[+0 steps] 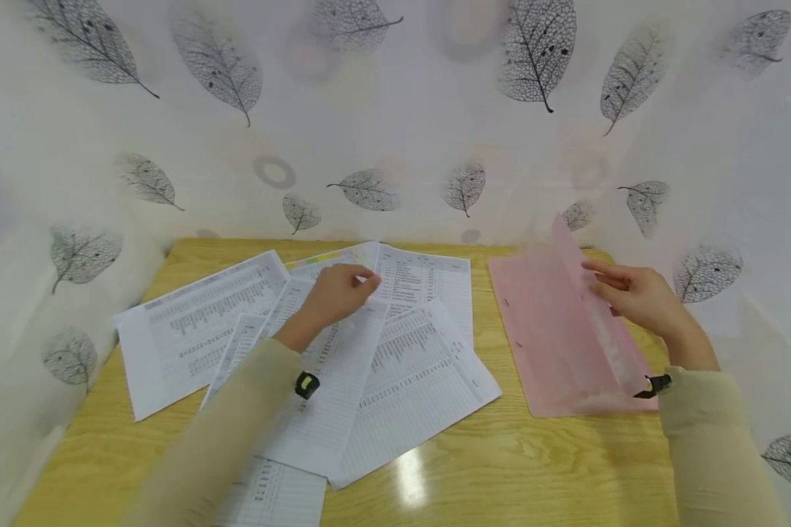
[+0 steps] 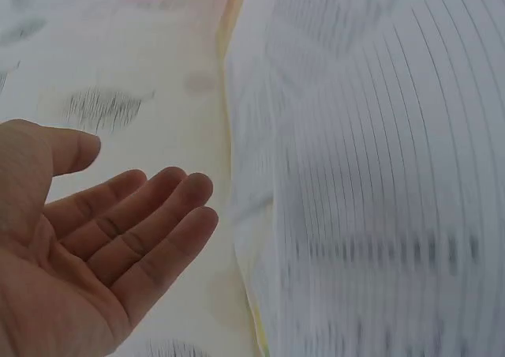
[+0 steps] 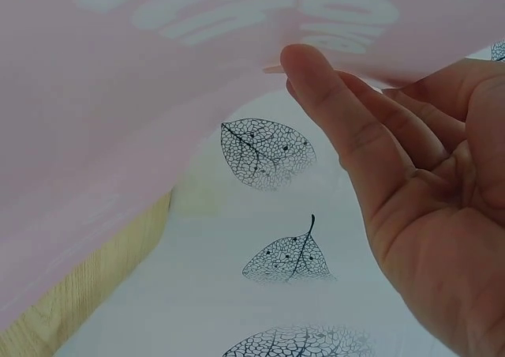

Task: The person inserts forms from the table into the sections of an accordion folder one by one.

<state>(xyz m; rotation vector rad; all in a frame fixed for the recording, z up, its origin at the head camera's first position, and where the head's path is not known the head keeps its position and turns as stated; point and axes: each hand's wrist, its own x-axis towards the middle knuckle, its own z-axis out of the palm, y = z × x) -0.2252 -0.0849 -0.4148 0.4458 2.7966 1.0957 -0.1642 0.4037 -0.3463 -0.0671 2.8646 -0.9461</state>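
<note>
- Pinching pink folder [image 1: 540, 337] in right hand [image 1: 642, 300].
- Marked with pale, unreadable lettering [image 3: 347, 9].
- Hovering with left hand [image 1: 336, 294], thumb and fingers apart, over illegible printed sheets [image 1: 422, 373].

Looks like a small curtained-off desk space, though not possible to place as home or office: screened at back and sides by a pale curtain [image 1: 409, 139] printed with skeleton leaves, furnished with a wood-grain table [image 1: 488, 468], and strewn with printed sheets [image 1: 402, 410] beside a pink folder [image 1: 547, 329].
</note>
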